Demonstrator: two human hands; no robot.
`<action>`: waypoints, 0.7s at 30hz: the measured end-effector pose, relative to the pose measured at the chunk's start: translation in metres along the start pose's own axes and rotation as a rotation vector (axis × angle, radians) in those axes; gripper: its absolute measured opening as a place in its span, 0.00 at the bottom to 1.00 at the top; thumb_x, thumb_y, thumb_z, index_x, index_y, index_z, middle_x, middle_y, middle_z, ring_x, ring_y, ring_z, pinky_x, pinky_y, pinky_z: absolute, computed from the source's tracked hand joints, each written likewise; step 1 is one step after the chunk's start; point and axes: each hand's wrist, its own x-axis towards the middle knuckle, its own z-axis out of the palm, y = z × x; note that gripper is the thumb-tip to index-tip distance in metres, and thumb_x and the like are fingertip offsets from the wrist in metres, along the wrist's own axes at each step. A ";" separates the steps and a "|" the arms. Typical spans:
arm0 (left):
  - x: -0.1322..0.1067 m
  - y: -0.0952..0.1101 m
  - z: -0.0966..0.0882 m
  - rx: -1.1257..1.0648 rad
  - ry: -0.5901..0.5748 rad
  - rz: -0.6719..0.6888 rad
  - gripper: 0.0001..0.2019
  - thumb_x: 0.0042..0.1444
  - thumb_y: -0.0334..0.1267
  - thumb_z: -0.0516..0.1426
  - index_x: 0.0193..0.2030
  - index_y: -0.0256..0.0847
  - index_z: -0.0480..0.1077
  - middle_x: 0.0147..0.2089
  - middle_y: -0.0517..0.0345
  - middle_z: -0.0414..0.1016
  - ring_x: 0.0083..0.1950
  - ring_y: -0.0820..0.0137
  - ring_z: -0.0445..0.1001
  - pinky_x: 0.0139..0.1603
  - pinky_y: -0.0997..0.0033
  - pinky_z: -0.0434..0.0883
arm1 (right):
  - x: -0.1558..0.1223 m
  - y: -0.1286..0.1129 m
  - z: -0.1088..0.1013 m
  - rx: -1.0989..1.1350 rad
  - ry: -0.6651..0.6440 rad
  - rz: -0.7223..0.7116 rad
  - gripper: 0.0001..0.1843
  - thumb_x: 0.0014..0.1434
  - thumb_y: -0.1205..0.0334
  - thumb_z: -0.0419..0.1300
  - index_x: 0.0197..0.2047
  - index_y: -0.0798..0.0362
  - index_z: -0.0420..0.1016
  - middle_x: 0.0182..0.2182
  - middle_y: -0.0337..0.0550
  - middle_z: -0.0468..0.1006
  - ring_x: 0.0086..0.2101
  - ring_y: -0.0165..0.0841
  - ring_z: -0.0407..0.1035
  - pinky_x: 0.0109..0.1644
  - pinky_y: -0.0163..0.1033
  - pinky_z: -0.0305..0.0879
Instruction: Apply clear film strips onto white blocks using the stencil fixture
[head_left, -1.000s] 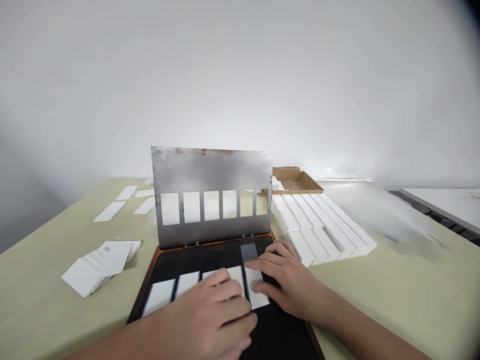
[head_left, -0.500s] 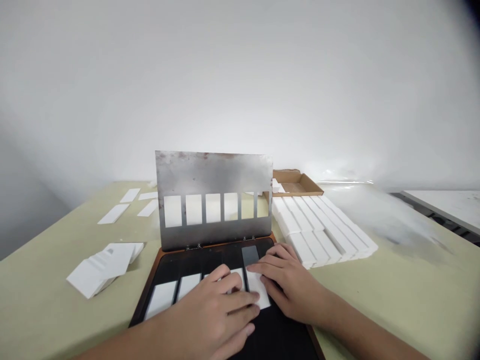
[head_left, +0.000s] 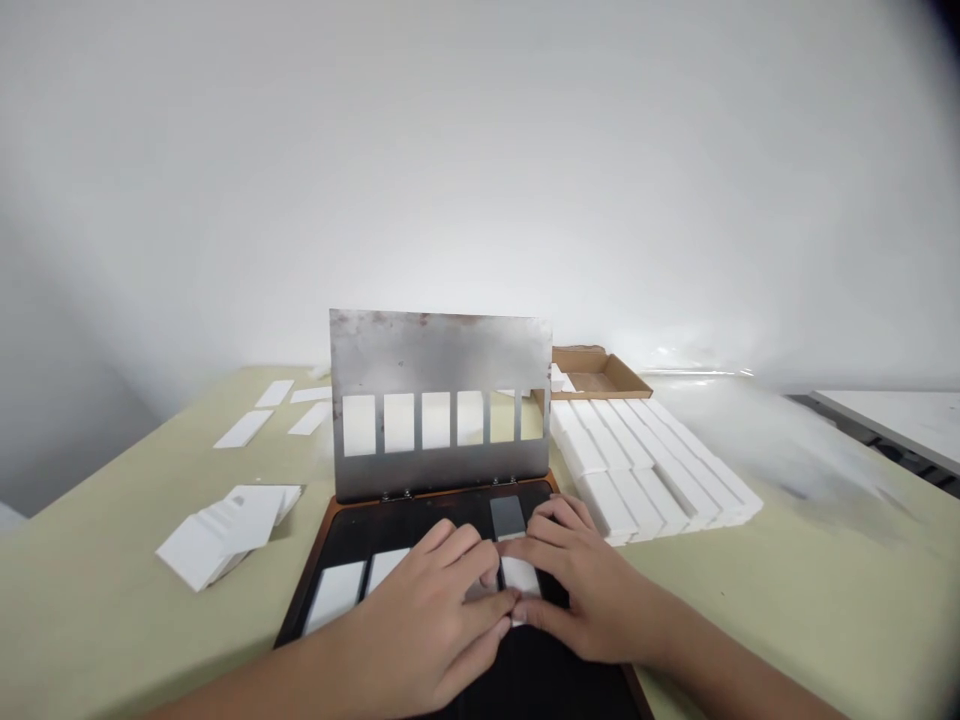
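Note:
A black board with a brown edge (head_left: 360, 525) lies before me, its metal lid (head_left: 442, 350) raised at the back. White cards sit in a row on the board; the leftmost card (head_left: 336, 594) shows well, while others are partly covered by my hands. My left hand (head_left: 442, 610) has its fingers curled, with their tips at the lower left edge of the rightmost white card (head_left: 521, 576). My right hand (head_left: 574, 570) is bent over that same card, thumb at its lower edge and index finger across its upper part. The two hands' fingertips meet there.
White stacks (head_left: 652, 470) stand close to the right of the board, with a cardboard tray (head_left: 626, 378) behind them. A fanned pile of white cards (head_left: 225, 535) and several loose cards (head_left: 244, 429) lie on the left. Clear plastic film (head_left: 787, 440) covers the table's right back.
My right thumb has come down to the card's lower edge, and my left fingers have drawn together beside it. The whole view has shifted slightly, with the board appearing further right.

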 end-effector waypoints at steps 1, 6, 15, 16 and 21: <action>0.000 0.000 0.000 0.005 0.001 -0.012 0.07 0.69 0.34 0.58 0.51 0.42 0.76 0.40 0.55 0.68 0.41 0.62 0.64 0.42 0.59 0.56 | 0.000 0.001 0.001 0.001 0.008 0.006 0.25 0.70 0.54 0.64 0.67 0.40 0.70 0.45 0.40 0.76 0.51 0.42 0.62 0.65 0.55 0.54; 0.000 0.002 -0.003 0.025 0.013 0.019 0.05 0.69 0.32 0.57 0.46 0.39 0.74 0.38 0.55 0.70 0.39 0.63 0.65 0.41 0.59 0.56 | 0.003 0.008 0.009 -0.033 0.068 0.021 0.20 0.74 0.63 0.58 0.65 0.40 0.73 0.42 0.41 0.76 0.49 0.41 0.61 0.62 0.53 0.55; 0.003 0.007 -0.010 -0.095 -0.057 0.159 0.07 0.67 0.30 0.59 0.50 0.39 0.73 0.47 0.58 0.82 0.43 0.63 0.70 0.44 0.56 0.59 | 0.005 0.014 0.017 -0.065 0.129 -0.005 0.20 0.74 0.69 0.55 0.62 0.42 0.76 0.40 0.41 0.77 0.48 0.41 0.62 0.59 0.52 0.58; 0.003 0.007 -0.009 -0.090 -0.050 0.142 0.07 0.67 0.30 0.58 0.51 0.39 0.73 0.47 0.58 0.82 0.42 0.63 0.70 0.44 0.56 0.58 | 0.005 0.014 0.018 -0.069 0.133 -0.004 0.19 0.73 0.70 0.55 0.61 0.43 0.77 0.40 0.42 0.77 0.48 0.41 0.62 0.59 0.52 0.58; 0.000 0.004 -0.007 -0.001 -0.020 0.046 0.10 0.68 0.34 0.58 0.54 0.41 0.74 0.41 0.55 0.75 0.42 0.61 0.65 0.43 0.56 0.56 | 0.004 0.012 0.017 -0.051 0.140 -0.029 0.23 0.72 0.74 0.53 0.62 0.44 0.76 0.40 0.42 0.77 0.47 0.41 0.62 0.61 0.53 0.57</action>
